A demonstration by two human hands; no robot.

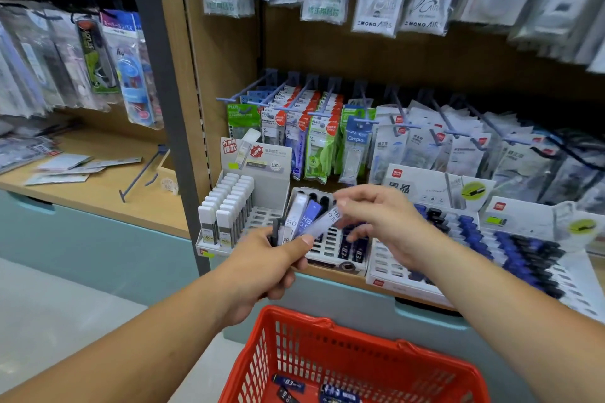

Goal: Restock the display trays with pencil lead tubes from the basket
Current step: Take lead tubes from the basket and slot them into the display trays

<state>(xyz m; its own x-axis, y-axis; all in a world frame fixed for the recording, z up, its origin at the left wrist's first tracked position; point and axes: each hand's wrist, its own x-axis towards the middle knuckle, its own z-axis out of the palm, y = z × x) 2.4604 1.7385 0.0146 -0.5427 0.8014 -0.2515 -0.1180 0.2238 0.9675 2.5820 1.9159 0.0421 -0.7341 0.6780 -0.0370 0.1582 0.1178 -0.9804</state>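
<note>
My left hand [262,267] grips a fanned bunch of pencil lead tubes [296,219], white and blue, marked HB. My right hand [379,219] pinches one pale tube [327,221] at the top of that bunch, fingers on its upper end. Both hands hover over the middle display tray [330,247], which has several bare slots and a few dark tubes. To its left a white tray [258,217] holds rows of white-capped tubes [229,206]. The red basket [327,327] sits low in front, with a few dark blue tubes [289,383] on its bottom.
A wide tray [393,275] of blue and black tubes fills the shelf at the right. Packets of correction tape [314,137] hang on hooks behind the trays. A grey upright post [170,101] divides this bay from a wooden shelf [98,186] with loose packets and a hook.
</note>
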